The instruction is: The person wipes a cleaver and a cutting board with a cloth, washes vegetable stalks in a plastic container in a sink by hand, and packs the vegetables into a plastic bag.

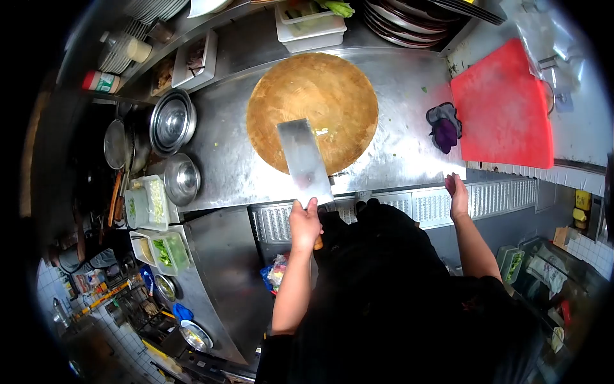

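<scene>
On the stainless-steel desk (220, 144) I see a round wooden chopping block (312, 96), with a cleaver (304, 157) over its near edge, grasped in the person's left hand (305, 225), while the right hand (458, 198) hangs free by the desk's front.

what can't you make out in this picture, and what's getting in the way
- Head view: most of the handle of the cleaver, covered by the left hand.
- Head view: what the pale scraps on the round board are; too small.
- Head view: wording on the red-capped jar; too small.
- Head view: the full stack of dark-rimmed dishes, cut off by the top edge.
</scene>
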Demonstrator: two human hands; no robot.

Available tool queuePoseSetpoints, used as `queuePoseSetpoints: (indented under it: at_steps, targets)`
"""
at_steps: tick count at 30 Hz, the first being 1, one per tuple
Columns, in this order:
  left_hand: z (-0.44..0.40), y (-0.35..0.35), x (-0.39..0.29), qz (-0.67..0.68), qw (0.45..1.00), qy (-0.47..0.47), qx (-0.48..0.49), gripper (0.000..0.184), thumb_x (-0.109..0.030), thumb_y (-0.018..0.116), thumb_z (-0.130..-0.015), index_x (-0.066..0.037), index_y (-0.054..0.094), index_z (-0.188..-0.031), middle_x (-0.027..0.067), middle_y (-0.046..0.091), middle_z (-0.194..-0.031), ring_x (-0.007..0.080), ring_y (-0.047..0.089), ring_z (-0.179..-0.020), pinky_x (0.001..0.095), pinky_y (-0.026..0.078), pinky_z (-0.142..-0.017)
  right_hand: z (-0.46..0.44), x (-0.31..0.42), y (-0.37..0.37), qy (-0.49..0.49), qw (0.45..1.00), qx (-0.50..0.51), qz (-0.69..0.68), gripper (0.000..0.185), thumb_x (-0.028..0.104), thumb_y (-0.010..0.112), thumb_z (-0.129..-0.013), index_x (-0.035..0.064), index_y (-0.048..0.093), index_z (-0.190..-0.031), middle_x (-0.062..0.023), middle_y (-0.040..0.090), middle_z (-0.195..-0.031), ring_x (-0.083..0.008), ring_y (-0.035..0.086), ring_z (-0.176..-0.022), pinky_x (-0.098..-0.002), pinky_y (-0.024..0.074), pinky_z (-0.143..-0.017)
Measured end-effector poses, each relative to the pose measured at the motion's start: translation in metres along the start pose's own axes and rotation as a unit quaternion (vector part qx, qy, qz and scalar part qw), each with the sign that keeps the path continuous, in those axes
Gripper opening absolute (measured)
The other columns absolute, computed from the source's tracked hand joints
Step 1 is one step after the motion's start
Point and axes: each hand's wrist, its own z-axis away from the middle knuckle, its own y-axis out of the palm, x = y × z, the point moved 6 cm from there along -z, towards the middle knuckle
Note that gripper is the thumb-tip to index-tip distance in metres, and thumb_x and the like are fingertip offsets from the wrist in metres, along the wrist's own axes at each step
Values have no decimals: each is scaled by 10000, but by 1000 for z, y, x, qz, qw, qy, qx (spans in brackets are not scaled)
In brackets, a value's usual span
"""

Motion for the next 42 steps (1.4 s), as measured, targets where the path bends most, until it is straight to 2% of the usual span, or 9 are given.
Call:
queuePoseSetpoints:
  at_steps: [6,7,13,22,32,36,38,40,42]
  targets:
    - [3,14,1,8,1000,12,17,224,-186,570,-1025,29,529,-1074,79,562,-578,150,520,-394,318,419,-360,2,-11,-11,5,1000,-7,-4,644,430,503,-1034,-84,456,-1419,-197,582,-1351,-245,581,-1226,-356,436,-1085]
    - [5,27,0,2,998,53,19,237,-193,572,-1023,32,523,-1081,83,565,-578,153,527,-396,319,428,-363,1,-14,-14,6,1000,-10,-3,645,431,504,-1033,-84,458,-1418,-195,584,-1349,-245,582,-1224,-357,437,-1082]
    - [9,17,-17,-48,998,10,31,260,-211,588,-1011,41,532,-1041,129,595,-600,192,580,-423,340,475,-383,-1,-18,-36,5,1000,-26,3,638,444,509,-1030,-65,474,-1414,-180,596,-1340,-247,587,-1216,-359,438,-1074]
    - [-1,36,-15,-53,998,19,42,337,-246,589,-1017,76,514,-1082,123,574,-583,186,556,-400,332,455,-355,7,-34,-54,17,998,-55,12,624,441,496,-1034,-89,519,-1363,-173,619,-1284,-243,601,-1173,-353,456,-1043]
    - [-3,18,-10,0,1000,14,26,229,-206,577,-1022,16,543,-1067,61,569,-636,133,534,-437,300,467,-373,18,-53,-86,23,993,-112,-34,540,421,538,-1026,-36,572,-1311,-127,661,-1196,-215,636,-1093,-334,490,-982]
    - [3,69,-10,-3,995,19,102,240,-218,598,-1003,14,554,-1046,65,563,-618,142,555,-449,304,479,-384,30,-58,-106,37,989,-140,-29,503,412,556,-1020,-22,597,-1271,-103,676,-1135,-198,650,-1031,-321,507,-937]
    - [-13,108,-4,-10,982,127,139,273,-238,603,-1001,21,544,-1062,62,554,-612,146,564,-465,310,481,-397,33,-57,-113,27,990,-134,-31,524,414,563,-1017,-32,585,-1290,-102,674,-1144,-198,651,-1034,-327,510,-936]
    - [5,141,-34,3,966,43,253,312,-268,611,-998,26,544,-1077,55,538,-601,142,553,-469,312,475,-410,32,-55,-126,9,992,-122,-17,535,417,565,-1015,-36,579,-1300,-99,675,-1147,-197,651,-1039,-330,511,-934]
    - [10,166,-52,92,943,35,319,310,-262,601,-1008,7,537,-1149,43,524,-604,132,494,-431,292,424,-394,32,-55,-140,9,989,-145,-22,537,407,573,-1014,-57,581,-1284,-117,668,-1143,-207,645,-1046,-330,511,-945]
